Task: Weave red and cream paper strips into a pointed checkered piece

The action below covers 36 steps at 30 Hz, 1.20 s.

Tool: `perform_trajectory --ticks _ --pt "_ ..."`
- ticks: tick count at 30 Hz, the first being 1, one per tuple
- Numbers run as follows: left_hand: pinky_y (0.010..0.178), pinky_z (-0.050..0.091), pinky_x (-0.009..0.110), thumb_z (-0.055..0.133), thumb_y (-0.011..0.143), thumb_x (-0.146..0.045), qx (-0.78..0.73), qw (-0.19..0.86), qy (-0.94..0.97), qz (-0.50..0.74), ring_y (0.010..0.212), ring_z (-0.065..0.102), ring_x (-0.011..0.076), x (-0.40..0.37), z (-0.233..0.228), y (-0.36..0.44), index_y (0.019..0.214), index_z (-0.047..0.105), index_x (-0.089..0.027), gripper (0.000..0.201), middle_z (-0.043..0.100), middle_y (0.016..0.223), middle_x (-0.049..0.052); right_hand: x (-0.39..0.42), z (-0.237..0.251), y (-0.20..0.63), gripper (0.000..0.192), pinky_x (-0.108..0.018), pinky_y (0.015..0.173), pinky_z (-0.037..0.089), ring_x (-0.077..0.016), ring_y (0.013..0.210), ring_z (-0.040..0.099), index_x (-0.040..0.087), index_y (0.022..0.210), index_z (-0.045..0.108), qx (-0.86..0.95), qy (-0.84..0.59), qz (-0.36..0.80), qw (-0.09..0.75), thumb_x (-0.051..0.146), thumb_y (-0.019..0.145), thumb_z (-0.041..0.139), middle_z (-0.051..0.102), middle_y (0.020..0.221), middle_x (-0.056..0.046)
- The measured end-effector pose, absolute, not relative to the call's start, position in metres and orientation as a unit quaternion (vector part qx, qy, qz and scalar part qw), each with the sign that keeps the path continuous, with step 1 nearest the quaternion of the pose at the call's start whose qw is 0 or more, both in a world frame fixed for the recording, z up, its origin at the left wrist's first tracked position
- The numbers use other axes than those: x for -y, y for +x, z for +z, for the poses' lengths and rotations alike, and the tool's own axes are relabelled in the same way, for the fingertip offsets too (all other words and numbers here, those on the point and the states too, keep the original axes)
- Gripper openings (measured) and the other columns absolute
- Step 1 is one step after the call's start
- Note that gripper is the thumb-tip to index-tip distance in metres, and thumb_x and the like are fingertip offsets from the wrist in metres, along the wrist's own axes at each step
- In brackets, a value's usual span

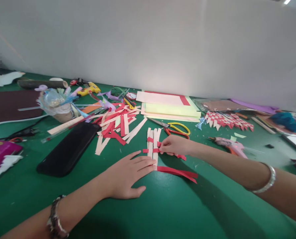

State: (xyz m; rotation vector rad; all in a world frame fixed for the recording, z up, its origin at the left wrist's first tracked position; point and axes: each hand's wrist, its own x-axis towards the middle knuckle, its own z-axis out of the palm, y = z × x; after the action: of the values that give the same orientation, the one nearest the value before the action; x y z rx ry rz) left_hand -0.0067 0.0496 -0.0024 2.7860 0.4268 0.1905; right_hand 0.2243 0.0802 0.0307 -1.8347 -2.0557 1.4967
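Pale paper strips (155, 141) lie upright on the green table, with red paper strips (145, 151) crossing over and under them. My left hand (130, 174) lies flat with fingers spread, its fingertips pressing the lower ends of the pale strips. At the right side of the weave, my right hand (174, 145) pinches a red strip between thumb and forefinger. Part of that strip is hidden by the hand. Two more red strips (179, 172) stick out to the right, close to my left fingertips.
Scissors (179, 127) lie just behind my right hand. A heap of loose strips (115, 124) and a black phone (69, 147) are to the left. Paper sheets (170, 109) stand behind, woven red-and-white pieces (224, 119) and a pink glue gun (229, 146) to the right.
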Motion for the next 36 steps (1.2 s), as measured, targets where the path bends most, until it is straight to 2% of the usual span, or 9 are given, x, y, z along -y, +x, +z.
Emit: perform_trajectory --ticks 6,10,16,21,28,36 --pt "0.111 0.011 0.037 0.044 0.085 -0.036 -0.148 0.153 0.975 0.058 0.128 0.035 0.02 -0.049 -0.003 -0.007 0.134 0.035 -0.021 0.052 0.041 0.138 0.003 -0.074 0.028 0.226 0.022 -0.019 0.036 0.029 -0.0067 0.04 0.042 0.018 0.063 0.055 0.659 -0.583 0.474 -0.02 0.036 0.075 0.054 0.049 0.047 0.004" --pt "0.11 0.015 0.037 0.044 0.085 -0.036 -0.15 0.145 0.976 0.063 0.128 0.034 0.0214 -0.049 -0.003 -0.007 0.135 0.033 -0.022 0.053 0.04 0.139 0.003 -0.07 0.029 0.223 0.022 -0.02 0.038 0.03 -0.0062 0.039 0.038 0.019 0.062 0.053 0.654 -0.587 0.478 0.009 0.036 0.076 0.052 0.044 0.045 0.006" --pt "0.104 0.026 0.038 0.045 0.084 -0.037 -0.144 0.115 0.98 0.071 0.116 0.044 0.0247 -0.047 -0.002 -0.006 0.128 0.042 -0.018 0.048 0.05 0.127 0.007 -0.065 0.026 0.221 0.024 -0.02 0.042 0.03 -0.0061 0.043 0.039 0.017 0.061 0.055 0.675 -0.581 0.451 0.06 0.036 0.077 0.052 0.047 0.049 0.004" --pt "0.1 0.029 0.037 0.04 0.086 -0.036 -0.136 0.081 0.986 0.055 0.109 0.047 0.0251 -0.046 -0.003 -0.006 0.127 0.043 -0.014 0.047 0.052 0.123 0.009 -0.062 0.022 0.228 0.022 -0.02 0.041 0.032 -0.0073 0.04 0.042 0.018 0.064 0.056 0.695 -0.557 0.454 0.033 0.034 0.078 0.05 0.047 0.046 0.005" --pt "0.103 0.024 0.039 0.04 0.086 -0.037 -0.126 0.058 0.989 0.051 0.108 0.049 0.0231 -0.045 -0.004 -0.006 0.128 0.043 -0.018 0.046 0.057 0.117 0.008 -0.059 0.026 0.231 0.022 -0.02 0.043 0.033 -0.0074 0.041 0.044 0.018 0.065 0.056 0.726 -0.53 0.439 0.007 0.031 0.079 0.046 0.05 0.047 0.004" --pt "0.103 0.024 0.038 0.041 0.085 -0.038 -0.119 0.038 0.989 0.082 0.105 0.051 0.0232 -0.044 -0.006 -0.005 0.124 0.047 -0.015 0.045 0.059 0.115 0.008 -0.054 0.029 0.228 0.022 -0.021 0.048 0.029 -0.0087 0.05 0.043 0.018 0.066 0.059 0.762 -0.521 0.384 0.013 0.032 0.079 0.047 0.053 0.056 0.002"
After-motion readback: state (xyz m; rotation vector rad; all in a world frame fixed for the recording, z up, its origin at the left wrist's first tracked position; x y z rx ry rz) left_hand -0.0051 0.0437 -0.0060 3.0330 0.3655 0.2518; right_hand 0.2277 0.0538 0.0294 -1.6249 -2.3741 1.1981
